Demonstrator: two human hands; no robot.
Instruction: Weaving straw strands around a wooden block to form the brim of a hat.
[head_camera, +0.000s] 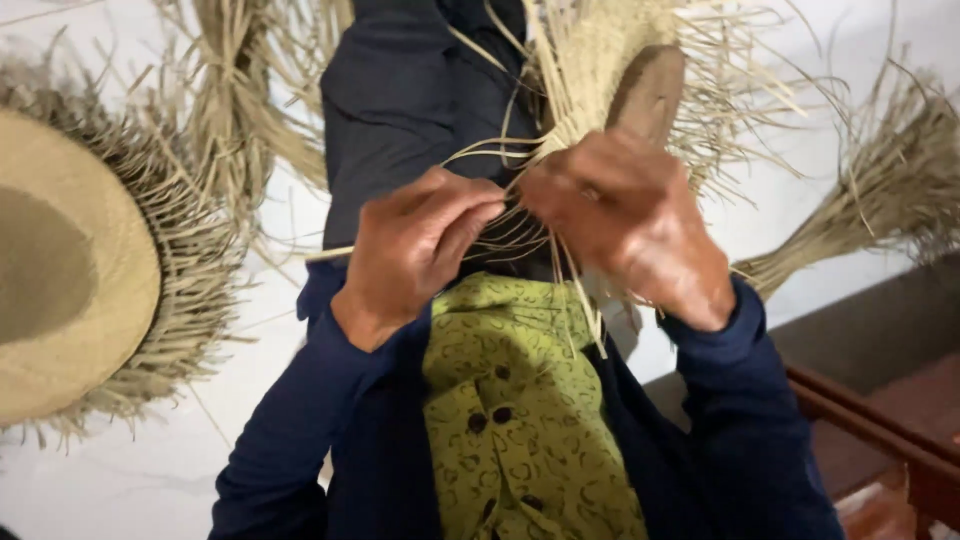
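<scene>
Weaving is the step in hand, as far as the picture lets you judge: your two hands meet at the middle of the view, just in front of your chest, over the loose straw strands (520, 225) that trail from the half-woven straw piece (590, 60) sitting on a rounded wooden block (648, 92) at the far side. Your left hand (415, 250) is curled, thumb and fingers pinched together on a few thin strands; your right hand (630, 225) is folded over the bundle just beside it, fingers tucked under so you cannot tell exactly which strands it clamps. The two hands are nearly touching. The next move, by the look of it, calls for keeping tension on the pinched strands while one is crossed over its neighbour, without letting the others slip. On the floor to the left lies a finished-looking straw hat (70, 270) with a ragged fringe; a tied bundle of straw (880, 190) lies to the right, well apart.
</scene>
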